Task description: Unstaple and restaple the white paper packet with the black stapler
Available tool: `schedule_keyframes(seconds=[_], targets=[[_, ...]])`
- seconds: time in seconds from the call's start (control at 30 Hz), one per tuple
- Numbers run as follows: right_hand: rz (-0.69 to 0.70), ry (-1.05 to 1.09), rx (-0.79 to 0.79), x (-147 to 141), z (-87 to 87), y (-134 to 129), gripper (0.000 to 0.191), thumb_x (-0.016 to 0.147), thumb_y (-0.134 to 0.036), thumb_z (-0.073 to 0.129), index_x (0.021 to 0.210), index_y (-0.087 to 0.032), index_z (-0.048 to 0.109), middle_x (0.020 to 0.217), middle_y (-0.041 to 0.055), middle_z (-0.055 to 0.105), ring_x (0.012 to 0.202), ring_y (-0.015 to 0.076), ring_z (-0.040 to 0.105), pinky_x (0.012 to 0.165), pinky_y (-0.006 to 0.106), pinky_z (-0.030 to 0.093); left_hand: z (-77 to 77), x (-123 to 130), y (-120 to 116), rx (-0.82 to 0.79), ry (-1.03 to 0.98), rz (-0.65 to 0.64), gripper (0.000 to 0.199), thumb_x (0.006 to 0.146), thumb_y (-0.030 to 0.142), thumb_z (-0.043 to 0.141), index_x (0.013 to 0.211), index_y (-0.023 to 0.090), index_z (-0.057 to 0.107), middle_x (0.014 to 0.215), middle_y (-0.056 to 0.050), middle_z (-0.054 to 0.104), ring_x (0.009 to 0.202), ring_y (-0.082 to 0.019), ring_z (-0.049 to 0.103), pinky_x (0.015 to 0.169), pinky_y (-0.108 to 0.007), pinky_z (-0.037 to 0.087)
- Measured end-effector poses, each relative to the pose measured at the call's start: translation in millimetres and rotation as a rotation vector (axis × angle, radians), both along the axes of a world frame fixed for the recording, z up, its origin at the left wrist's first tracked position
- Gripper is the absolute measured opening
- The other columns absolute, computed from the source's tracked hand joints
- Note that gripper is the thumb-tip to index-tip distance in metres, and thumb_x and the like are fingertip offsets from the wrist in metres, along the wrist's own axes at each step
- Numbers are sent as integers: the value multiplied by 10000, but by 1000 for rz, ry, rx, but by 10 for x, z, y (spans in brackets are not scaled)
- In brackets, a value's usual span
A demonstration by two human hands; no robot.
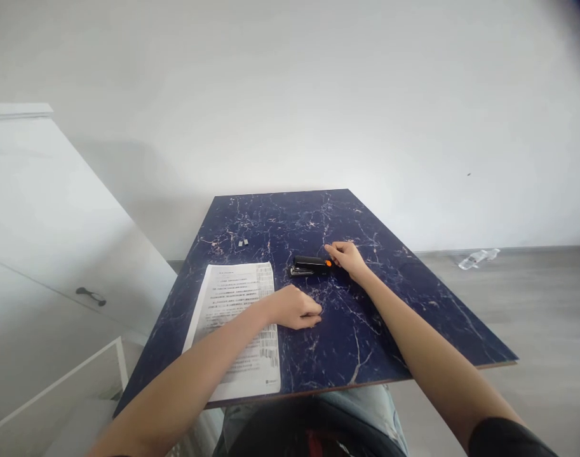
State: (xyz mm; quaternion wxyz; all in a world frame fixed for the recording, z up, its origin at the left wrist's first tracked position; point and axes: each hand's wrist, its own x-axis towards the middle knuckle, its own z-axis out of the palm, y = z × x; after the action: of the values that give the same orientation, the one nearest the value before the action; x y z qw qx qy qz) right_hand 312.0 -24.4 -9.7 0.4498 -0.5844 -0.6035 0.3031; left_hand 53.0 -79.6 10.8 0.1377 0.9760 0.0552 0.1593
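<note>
A black stapler (pixel 311 265) with an orange end lies on its own on the dark blue marbled table (pixel 337 346). Just beyond its orange end is my right hand (pixel 349 258), with fingers curled closed and nothing visible in them. Whether the fingers touch the stapler I cannot tell. My left hand (pixel 296 308) rests in a loose fist nearer to me, its wrist crossing the right edge of a printed sheet (pixel 232 292). Part of the page is hidden under my left forearm. Two small pale pieces (pixel 242 243), perhaps staple strips, lie above the page.
At left stands a white cabinet (pixel 42 209) with a dark handle (pixel 90 295). A white wall (pixel 290 95) rises behind the table. A clear crumpled plastic piece (pixel 478 258) lies on the grey floor (pixel 532 298) to the right.
</note>
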Motion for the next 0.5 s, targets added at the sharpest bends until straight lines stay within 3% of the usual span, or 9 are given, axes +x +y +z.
schedule_keyframes(seconds=[0.17, 0.5], targets=[[37, -158, 82, 4, -8, 21, 557, 856, -643, 580, 543, -209, 425, 491, -40, 446, 502, 111, 384, 523, 249, 317, 8, -4, -5, 8, 19, 2, 300, 941, 283, 559, 657, 198, 515, 588, 19, 622, 549, -107, 573, 538, -254, 333], [38, -188, 93, 4, 19, 0, 577, 865, -677, 543, 543, -214, 417, 497, -33, 447, 514, 120, 387, 530, 254, 326, -10, -1, 12, 21, 34, -10, 275, 947, 317, 576, 697, 206, 552, 637, 20, 661, 573, -111, 603, 534, -272, 330]])
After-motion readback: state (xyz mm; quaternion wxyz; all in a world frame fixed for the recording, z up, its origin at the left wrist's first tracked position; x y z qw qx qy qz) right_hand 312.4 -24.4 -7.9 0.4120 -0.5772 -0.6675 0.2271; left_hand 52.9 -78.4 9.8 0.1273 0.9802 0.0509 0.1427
